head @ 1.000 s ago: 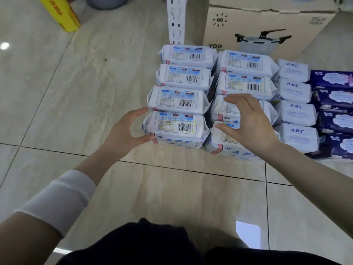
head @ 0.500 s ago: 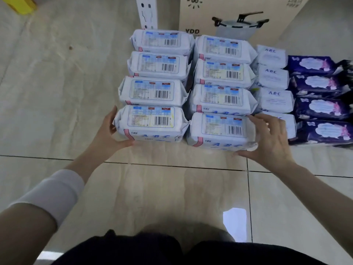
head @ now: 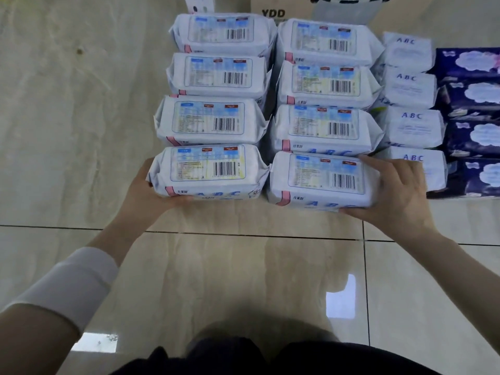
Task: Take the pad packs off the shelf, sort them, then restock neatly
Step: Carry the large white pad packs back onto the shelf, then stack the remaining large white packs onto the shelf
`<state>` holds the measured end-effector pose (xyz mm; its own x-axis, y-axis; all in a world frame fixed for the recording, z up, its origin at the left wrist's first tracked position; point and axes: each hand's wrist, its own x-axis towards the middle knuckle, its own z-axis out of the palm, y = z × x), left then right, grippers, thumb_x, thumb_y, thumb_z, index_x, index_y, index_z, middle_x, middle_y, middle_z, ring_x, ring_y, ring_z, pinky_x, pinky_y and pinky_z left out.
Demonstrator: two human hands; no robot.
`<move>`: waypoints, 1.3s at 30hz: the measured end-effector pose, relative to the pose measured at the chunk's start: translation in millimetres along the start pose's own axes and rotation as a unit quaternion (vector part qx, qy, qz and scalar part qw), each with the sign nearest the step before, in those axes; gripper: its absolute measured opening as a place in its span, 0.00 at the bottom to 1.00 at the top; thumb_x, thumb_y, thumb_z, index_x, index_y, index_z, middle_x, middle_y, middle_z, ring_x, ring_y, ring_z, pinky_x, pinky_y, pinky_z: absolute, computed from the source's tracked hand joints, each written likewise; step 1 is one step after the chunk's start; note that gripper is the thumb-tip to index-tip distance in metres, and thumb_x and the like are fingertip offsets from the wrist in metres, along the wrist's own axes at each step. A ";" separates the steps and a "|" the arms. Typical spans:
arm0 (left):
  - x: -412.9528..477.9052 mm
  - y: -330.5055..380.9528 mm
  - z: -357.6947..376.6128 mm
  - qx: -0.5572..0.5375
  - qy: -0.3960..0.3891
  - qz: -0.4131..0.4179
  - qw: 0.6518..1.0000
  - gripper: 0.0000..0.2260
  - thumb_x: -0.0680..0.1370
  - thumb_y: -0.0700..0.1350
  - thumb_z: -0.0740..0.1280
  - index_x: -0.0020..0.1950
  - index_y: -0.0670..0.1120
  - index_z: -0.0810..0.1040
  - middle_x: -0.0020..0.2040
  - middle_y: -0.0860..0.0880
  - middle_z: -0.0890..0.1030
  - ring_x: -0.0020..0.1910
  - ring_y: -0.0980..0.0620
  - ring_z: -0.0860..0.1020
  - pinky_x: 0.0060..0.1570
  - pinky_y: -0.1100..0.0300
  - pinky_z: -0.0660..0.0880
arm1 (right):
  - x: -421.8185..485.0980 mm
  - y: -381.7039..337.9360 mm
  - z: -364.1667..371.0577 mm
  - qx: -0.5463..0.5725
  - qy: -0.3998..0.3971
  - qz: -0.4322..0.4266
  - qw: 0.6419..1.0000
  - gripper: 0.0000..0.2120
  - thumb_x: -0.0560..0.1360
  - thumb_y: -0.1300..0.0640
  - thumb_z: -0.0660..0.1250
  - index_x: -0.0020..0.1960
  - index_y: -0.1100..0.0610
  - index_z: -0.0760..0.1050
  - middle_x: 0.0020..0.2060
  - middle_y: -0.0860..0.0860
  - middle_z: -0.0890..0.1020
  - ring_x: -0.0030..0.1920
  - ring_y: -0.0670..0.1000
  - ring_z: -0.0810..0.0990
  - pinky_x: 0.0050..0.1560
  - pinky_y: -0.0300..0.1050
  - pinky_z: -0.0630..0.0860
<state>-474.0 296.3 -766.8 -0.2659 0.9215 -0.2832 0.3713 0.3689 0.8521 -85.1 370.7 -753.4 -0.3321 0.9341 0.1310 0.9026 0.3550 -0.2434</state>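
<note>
Our left hand [head: 147, 193] curls round the left pack [head: 208, 171]; our right hand [head: 397, 196] clasps the right pack [head: 322, 180]. We squeeze both inward evenly, between our palms.

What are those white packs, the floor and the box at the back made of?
The white pad packs look like thin plastic film: crinkled, gathered ends, slight sheen. The floor is glossy polished tile, ceramic or stone-look: it mirrors lights and shows grout lines. The cardboard box looks like plain brown matte card, printed YDD.
</note>
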 end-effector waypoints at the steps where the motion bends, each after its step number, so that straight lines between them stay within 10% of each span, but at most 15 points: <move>1: -0.3 -1.4 -1.5 0.008 -0.004 0.001 1.000 0.29 0.55 0.53 0.78 0.52 0.60 0.69 0.47 0.66 0.77 0.45 0.75 0.74 0.46 0.77 0.69 | -1.0 -1.8 -3.0 0.024 0.002 -0.007 1.000 0.43 0.57 0.32 0.71 0.61 0.62 0.72 0.48 0.61 0.78 0.49 0.60 0.73 0.50 0.51 0.69; 6: -15.4 -7.3 -18.5 -0.013 0.020 -0.040 0.999 0.31 0.58 0.35 0.80 0.57 0.46 0.72 0.46 0.66 0.79 0.44 0.65 0.79 0.39 0.73 0.75 | -3.9 -31.6 -34.0 0.145 -0.027 0.061 0.987 0.44 0.54 0.41 0.74 0.60 0.68 0.68 0.50 0.62 0.75 0.48 0.50 0.71 0.44 0.33 0.66; 11: -39.3 38.8 -37.7 -0.022 -0.019 -0.103 0.994 0.38 0.55 0.54 0.78 0.57 0.35 0.71 0.43 0.42 0.79 0.33 0.51 0.79 0.26 0.63 0.75 | 7.2 -56.0 -82.0 0.318 -0.089 0.199 0.922 0.49 0.52 0.46 0.77 0.67 0.61 0.63 0.59 0.49 0.71 0.53 0.36 0.70 0.49 0.20 0.67; 18: -83.6 187.5 -98.7 0.001 -0.020 -0.143 0.990 0.34 0.57 0.55 0.79 0.58 0.43 0.75 0.51 0.48 0.82 0.47 0.50 0.81 0.35 0.65 0.77 | 25.6 -83.2 -242.5 0.398 -0.135 0.285 0.861 0.30 0.59 0.59 0.79 0.56 0.53 0.68 0.54 0.56 0.77 0.48 0.45 0.75 0.44 0.29 0.76; 23: -122.2 332.9 -134.6 0.016 0.028 -0.131 0.991 0.28 0.60 0.48 0.80 0.54 0.47 0.70 0.47 0.56 0.78 0.45 0.56 0.78 0.39 0.64 0.73 | 25.9 -103.8 -397.1 0.449 -0.127 0.311 0.828 0.35 0.48 0.38 0.79 0.51 0.35 0.69 0.54 0.57 0.78 0.54 0.57 0.79 0.53 0.61 0.77; 34: -188.7 620.7 -179.6 0.003 0.039 -0.035 0.999 0.25 0.64 0.47 0.78 0.56 0.45 0.72 0.51 0.52 0.79 0.50 0.53 0.78 0.48 0.61 0.74 | 9.6 -117.0 -679.1 0.519 -0.084 0.267 0.808 0.44 0.44 0.36 0.79 0.56 0.51 0.73 0.42 0.40 0.84 0.43 0.40 0.82 0.40 0.35 0.79; 39: -196.9 726.7 -214.8 -0.016 0.036 0.056 0.998 0.30 0.61 0.52 0.79 0.60 0.45 0.75 0.55 0.52 0.81 0.51 0.58 0.79 0.49 0.65 0.75 | 29.9 -128.0 -765.3 0.523 -0.068 0.193 0.827 0.26 0.58 0.62 0.80 0.52 0.50 0.74 0.39 0.42 0.84 0.40 0.42 0.83 0.37 0.38 0.80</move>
<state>-342.9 356.9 2.7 -0.2882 0.9452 -0.1534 0.3744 0.2587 0.8905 -0.9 324.6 17.1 -0.1671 0.9558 -0.2420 0.2411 -0.1984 -0.9500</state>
